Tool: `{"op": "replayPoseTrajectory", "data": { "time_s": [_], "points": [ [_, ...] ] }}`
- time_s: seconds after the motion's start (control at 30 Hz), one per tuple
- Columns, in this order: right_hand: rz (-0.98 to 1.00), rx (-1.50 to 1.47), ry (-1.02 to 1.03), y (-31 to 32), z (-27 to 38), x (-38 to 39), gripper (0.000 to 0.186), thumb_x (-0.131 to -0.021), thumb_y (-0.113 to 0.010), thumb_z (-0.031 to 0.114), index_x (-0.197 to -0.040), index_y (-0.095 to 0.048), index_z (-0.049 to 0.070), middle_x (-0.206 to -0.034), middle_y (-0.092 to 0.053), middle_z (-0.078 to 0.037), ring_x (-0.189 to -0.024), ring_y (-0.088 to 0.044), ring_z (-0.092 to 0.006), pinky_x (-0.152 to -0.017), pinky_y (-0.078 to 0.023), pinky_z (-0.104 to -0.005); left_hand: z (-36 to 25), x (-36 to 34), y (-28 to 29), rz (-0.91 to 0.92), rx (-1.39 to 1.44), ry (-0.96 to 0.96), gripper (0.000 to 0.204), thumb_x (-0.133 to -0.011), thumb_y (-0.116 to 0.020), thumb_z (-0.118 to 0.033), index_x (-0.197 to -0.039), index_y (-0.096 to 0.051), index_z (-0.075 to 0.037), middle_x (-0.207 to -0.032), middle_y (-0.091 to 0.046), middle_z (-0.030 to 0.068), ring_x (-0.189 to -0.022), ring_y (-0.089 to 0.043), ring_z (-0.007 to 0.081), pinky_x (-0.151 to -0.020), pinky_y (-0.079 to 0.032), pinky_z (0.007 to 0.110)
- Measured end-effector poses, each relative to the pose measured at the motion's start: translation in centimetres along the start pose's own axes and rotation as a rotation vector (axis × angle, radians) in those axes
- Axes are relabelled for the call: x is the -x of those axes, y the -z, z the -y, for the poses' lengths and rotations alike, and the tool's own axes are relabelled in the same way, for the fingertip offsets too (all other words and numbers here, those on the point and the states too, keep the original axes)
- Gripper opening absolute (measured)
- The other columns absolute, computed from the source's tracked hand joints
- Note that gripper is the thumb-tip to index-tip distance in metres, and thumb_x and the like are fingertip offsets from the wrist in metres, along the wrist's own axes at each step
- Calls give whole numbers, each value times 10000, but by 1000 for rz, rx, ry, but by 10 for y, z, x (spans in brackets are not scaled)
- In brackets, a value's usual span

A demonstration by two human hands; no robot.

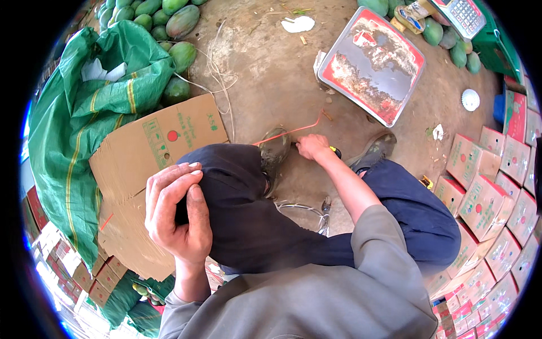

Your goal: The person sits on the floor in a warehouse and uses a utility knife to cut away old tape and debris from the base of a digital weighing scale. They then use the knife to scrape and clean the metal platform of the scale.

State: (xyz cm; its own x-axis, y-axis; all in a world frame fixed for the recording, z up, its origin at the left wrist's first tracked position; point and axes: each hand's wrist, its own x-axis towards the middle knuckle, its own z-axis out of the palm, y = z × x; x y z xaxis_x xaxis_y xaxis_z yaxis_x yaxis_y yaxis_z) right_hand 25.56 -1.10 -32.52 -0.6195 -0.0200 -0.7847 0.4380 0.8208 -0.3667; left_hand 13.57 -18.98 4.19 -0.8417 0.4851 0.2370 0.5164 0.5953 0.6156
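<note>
My right hand point(312, 147) is down on the dirt ground between my two shoes, closed on a small tool with a black and yellow handle point(335, 151). A thin red strap point(291, 131) runs from that hand up toward the scale. My left hand point(176, 212) is raised close to the camera over my left knee, its fingers curled loosely with the thumb across them; nothing shows in it. My legs in dark trousers point(248, 214) are bent beneath me.
A flat weighing scale with a red-rimmed metal plate point(371, 64) lies ahead. A flattened cardboard box point(152, 147) and a green woven sack point(84, 113) lie left, with green mangoes point(169, 22) behind. Stacked printed cartons point(491, 192) fill the right. White cord point(217, 73) trails across the ground.
</note>
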Motion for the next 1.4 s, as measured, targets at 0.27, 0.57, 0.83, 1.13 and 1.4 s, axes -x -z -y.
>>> {"op": "replayPoseTrajectory", "data": {
  "time_s": [0.27, 0.57, 0.83, 1.13, 1.4],
  "points": [
    [21, 9, -5, 8, -7, -5, 370, -963, -504, 361, -1080, -752, 113, -1146, -711, -160, -1118, -658, -334, -967, -510, -448, 3, -4, -6, 14, 44, 11, 107, -826, -632, 35, -913, -692, 45, -923, -710, 166, -900, -661, 281, -852, -513, 378],
    [68, 42, 29, 9, -10, -12, 391, -970, -466, 357, -1124, -722, 103, -1146, -700, -184, -1126, -642, -363, -970, -500, -469, -2, -5, -9, 25, 18, -55, 103, -824, -640, 18, -909, -690, 47, -908, -710, 171, -873, -667, 291, -826, -523, 390],
    [26, 45, -15, 11, -2, -10, 331, -925, -539, 316, -1043, -766, 106, -1099, -727, -150, -1072, -682, -327, -925, -534, -433, -5, -8, -14, 80, 52, -85, 126, -809, -643, 4, -915, -693, 50, -904, -713, 178, -862, -671, 309, -823, -529, 393],
    [228, -10, -45, 23, 31, -4, 277, -771, -606, 80, -994, -758, 18, -1051, -724, -209, -1021, -703, -356, -860, -566, -447, -22, -12, -25, 170, 111, -184, 209, -662, -685, -53, -868, -711, -25, -847, -733, 121, -755, -674, 269, -681, -507, 354],
    [518, 70, 41, 33, 59, -54, 316, -715, -603, 37, -995, -743, -12, -1047, -711, -232, -975, -711, -359, -797, -559, -459, -27, -12, -37, 110, 245, -300, 220, -665, -649, -135, -863, -727, -79, -827, -740, 61, -712, -652, 179, -638, -470, 290]
  ]
}}
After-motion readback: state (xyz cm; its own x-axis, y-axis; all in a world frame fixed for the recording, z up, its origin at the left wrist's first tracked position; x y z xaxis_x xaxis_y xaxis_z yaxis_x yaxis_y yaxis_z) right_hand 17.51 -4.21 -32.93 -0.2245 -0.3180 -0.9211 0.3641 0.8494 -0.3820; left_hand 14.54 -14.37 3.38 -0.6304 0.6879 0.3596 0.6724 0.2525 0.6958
